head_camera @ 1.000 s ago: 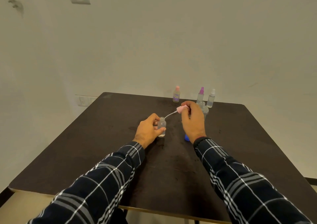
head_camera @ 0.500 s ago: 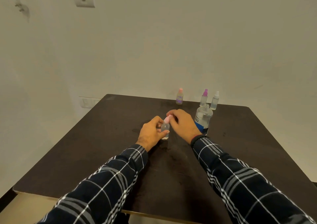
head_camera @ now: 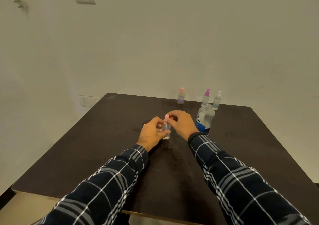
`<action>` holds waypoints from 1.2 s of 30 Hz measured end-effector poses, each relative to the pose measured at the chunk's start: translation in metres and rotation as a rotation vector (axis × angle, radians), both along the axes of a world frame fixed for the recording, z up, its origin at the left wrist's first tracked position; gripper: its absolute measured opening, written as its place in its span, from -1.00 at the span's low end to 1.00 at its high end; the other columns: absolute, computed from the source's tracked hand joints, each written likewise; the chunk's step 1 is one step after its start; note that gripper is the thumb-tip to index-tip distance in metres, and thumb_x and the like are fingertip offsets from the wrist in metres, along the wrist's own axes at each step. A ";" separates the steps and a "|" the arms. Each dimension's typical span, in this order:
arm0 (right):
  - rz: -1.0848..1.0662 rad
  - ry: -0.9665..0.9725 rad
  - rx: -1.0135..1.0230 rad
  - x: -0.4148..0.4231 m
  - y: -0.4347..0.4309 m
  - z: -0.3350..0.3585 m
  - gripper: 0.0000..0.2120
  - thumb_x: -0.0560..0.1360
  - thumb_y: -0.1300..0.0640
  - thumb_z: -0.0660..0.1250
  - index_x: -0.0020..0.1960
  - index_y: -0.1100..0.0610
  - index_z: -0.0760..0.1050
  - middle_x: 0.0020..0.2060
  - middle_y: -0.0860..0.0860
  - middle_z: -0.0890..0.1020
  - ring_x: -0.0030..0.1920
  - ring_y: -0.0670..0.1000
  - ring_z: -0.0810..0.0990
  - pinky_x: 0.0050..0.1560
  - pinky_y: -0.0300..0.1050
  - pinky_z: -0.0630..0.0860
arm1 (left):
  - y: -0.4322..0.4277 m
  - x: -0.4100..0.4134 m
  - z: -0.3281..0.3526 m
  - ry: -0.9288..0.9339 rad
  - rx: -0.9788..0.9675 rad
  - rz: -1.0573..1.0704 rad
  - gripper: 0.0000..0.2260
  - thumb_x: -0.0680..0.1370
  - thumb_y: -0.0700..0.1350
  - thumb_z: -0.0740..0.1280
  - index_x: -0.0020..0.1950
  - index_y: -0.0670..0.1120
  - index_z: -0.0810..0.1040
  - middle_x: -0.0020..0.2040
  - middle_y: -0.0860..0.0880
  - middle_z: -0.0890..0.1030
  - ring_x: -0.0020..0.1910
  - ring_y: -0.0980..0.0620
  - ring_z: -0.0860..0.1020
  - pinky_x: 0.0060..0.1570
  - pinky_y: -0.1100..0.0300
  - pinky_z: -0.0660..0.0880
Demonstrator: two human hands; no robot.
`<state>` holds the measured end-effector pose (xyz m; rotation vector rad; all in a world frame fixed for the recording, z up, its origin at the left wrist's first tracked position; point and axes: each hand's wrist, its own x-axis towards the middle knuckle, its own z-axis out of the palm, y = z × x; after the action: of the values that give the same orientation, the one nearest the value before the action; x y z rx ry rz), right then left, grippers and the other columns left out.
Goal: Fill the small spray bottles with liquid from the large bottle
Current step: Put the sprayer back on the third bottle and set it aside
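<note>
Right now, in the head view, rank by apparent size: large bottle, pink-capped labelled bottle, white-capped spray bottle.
1. large bottle
2. pink-capped labelled bottle and white-capped spray bottle: look about alike, so unranked.

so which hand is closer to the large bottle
Right. The right hand is just beside the large bottle; the left hand is farther off, gripping the small spray bottle.

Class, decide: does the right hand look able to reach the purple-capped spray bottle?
Probably not directly: the right hand pinches the pink cap on the small bottle, and the large bottle stands in front of the purple-capped bottle.
</note>
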<state>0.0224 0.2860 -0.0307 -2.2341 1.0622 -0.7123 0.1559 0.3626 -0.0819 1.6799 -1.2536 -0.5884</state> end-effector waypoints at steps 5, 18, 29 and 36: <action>-0.097 0.037 0.063 0.003 0.006 -0.014 -0.63 0.43 -0.19 0.48 0.01 0.03 0.46 -0.12 -0.03 0.57 -0.09 -0.01 0.56 -0.05 -0.10 0.55 | 0.001 0.001 -0.001 -0.043 -0.001 0.000 -0.78 0.51 -0.05 0.51 0.08 -0.01 0.53 -0.02 0.06 0.66 -0.04 0.13 0.64 -0.02 0.20 0.57; -0.107 -0.157 0.144 -0.006 0.007 -0.034 -0.72 0.47 -0.10 0.47 0.04 0.00 0.49 -0.04 -0.03 0.55 -0.06 -0.05 0.53 -0.06 -0.18 0.50 | 0.000 0.001 0.000 -0.026 -0.010 -0.010 -0.78 0.51 -0.04 0.51 0.08 0.02 0.54 0.00 0.08 0.67 -0.02 0.19 0.65 0.01 0.24 0.61; -0.137 -0.217 0.255 0.009 0.010 -0.033 -0.70 0.46 -0.06 0.49 0.04 0.03 0.46 -0.08 -0.03 0.56 -0.06 -0.03 0.54 -0.12 -0.21 0.45 | -0.002 0.002 -0.003 -0.082 0.022 0.009 -0.80 0.52 -0.03 0.49 0.06 0.04 0.51 -0.02 0.09 0.64 -0.05 0.17 0.63 0.02 0.18 0.59; 0.067 -0.155 0.269 0.000 0.007 -0.029 -0.63 0.63 -0.01 0.28 0.43 -0.03 0.45 0.33 -0.05 0.54 0.33 -0.05 0.48 0.40 -0.04 0.40 | -0.002 0.003 -0.004 -0.072 0.023 0.001 -0.77 0.51 -0.02 0.50 0.10 0.03 0.53 -0.01 0.08 0.66 -0.04 0.16 0.65 0.06 0.18 0.62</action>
<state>0.0220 0.2935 -0.0599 -1.9430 0.9422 -0.6597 0.1589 0.3602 -0.0859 1.7338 -1.3014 -0.5478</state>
